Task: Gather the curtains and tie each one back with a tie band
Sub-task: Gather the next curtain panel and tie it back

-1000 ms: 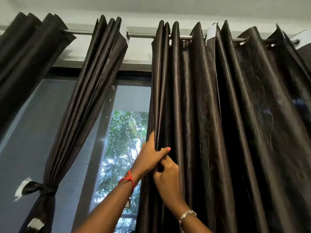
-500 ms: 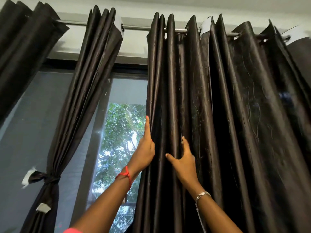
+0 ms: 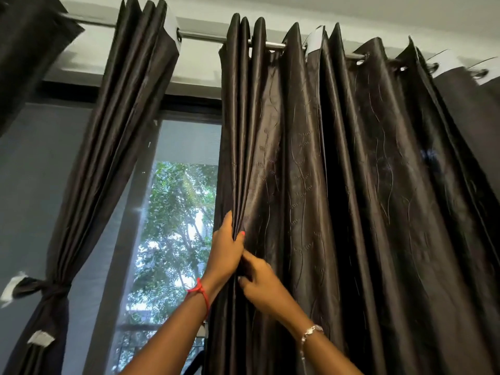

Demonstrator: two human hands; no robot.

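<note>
Before the window (image 3: 176,226), left hand (image 3: 226,251) grips gathered folds of the curtain (image 3: 338,185), right hand (image 3: 261,284) pinches another; slick fabric may slip

I'm wearing a knotted red thread bracelet (image 3: 201,292) behind my left hand (image 3: 226,253), a silver chain bracelet (image 3: 311,331) behind my right hand (image 3: 261,285), and pink-red nail polish (image 3: 242,233).

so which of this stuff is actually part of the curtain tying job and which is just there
Part of the job:
- untied curtain, its folds gripped by the left hand and pinched by the right hand
- tied curtain with its tie band
- curtain rod

Just there:
- window with trees outside
- red wrist thread
- silver bracelet
</note>
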